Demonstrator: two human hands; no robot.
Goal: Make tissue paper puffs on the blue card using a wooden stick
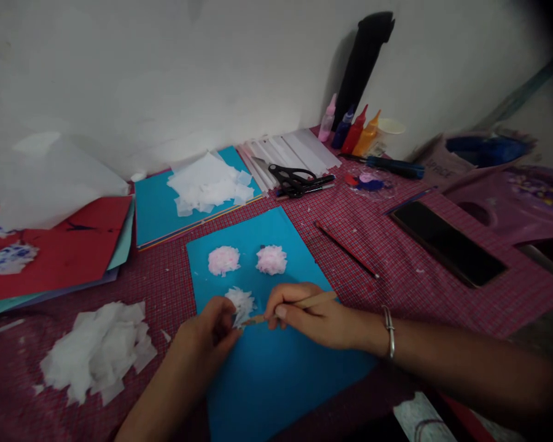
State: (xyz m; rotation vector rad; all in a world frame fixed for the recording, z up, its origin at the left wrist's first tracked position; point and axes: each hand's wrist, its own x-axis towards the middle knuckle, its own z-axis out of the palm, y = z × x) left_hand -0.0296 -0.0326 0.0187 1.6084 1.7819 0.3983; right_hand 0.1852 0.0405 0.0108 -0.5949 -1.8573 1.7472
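A blue sheet of card (286, 387) lies before me with two pale pink paper pompoms (223, 260) side by side on its upper part. Below them sits a white tuft of tissue paper (240, 299). My left hand (207, 334) is curled at the tuft's lower left edge, thumb and forefinger closed on white tissue paper. Between the fingers of my right hand (304, 313) is a slim light wooden stick (316, 299); its pointed end meets the tuft by my left fingertips. Whether it is a brush or a pencil I cannot tell.
Loose white tissue squares (99, 350) lie at left, more (209, 187) on stacked card behind. Black-handled scissors (295, 178), a red paintbrush (345, 248), a phone (447, 242) and paint bottles (352, 132) stand or lie around. A pink bag (488, 196) is at right.
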